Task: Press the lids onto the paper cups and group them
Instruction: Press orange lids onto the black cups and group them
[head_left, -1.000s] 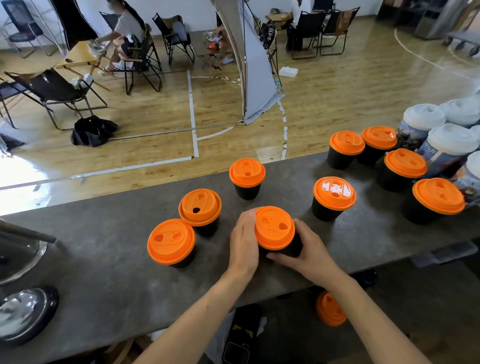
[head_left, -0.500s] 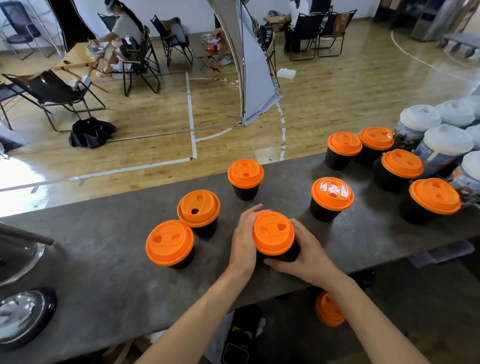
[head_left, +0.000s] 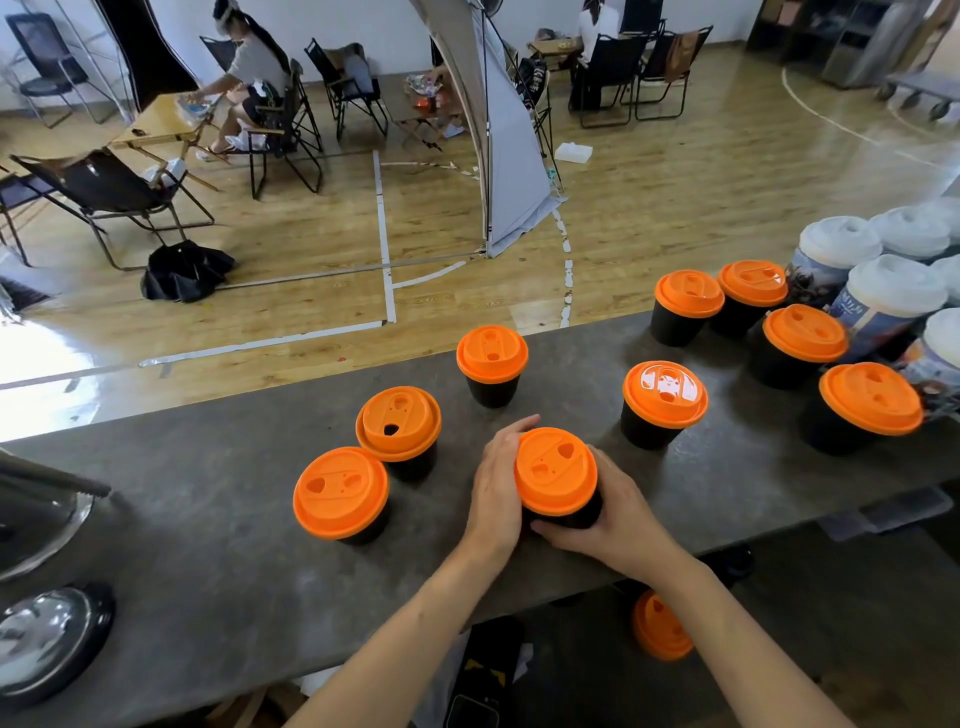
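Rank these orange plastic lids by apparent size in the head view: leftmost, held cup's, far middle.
1. Leftmost orange plastic lid.
2. Orange lid on the held black cup.
3. Far middle orange lid.
Nearness to the camera probably explains this.

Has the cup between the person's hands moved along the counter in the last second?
No. The held cup keeps the same spacing from the lone cup behind it and the shiny-lidded cup on its right.
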